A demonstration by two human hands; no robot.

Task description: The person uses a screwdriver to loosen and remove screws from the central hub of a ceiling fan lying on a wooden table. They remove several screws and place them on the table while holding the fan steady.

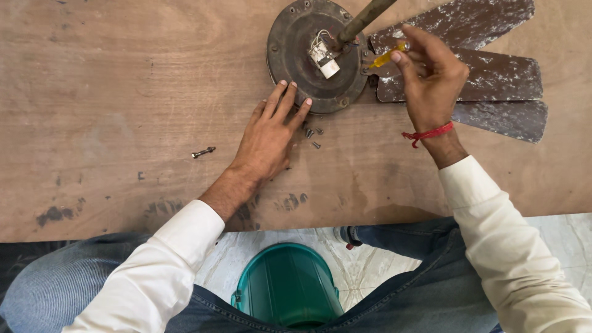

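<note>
Meanwhile, the left hand [266, 137] lay flat on the brown wooden tabletop [111, 92], its fingers [285, 98] spread loose and grasping nothing, the tips touching the rim of the rusty round fan motor housing [295, 37] at about its seven o'clock. At the housing's three o'clock, the right hand [431, 77] had its fingers pinched around a small yellow-handled screwdriver [386, 57], whose tip pointed toward the joint where the blades met the motor. Three dusty, paint-flecked fan blades [493, 77] fanned out beyond that hand, lying on the tabletop. A white capacitor [325, 60] with wires sat at the housing's centre beside the down rod [364, 18]. Several loose screws [311, 137] lay just by the left hand's fingers, and one bolt [203, 152] rested well apart at the hand's nine o'clock. Below the tabletop's edge, a green bucket [287, 287] stood between the person's knees.
</note>
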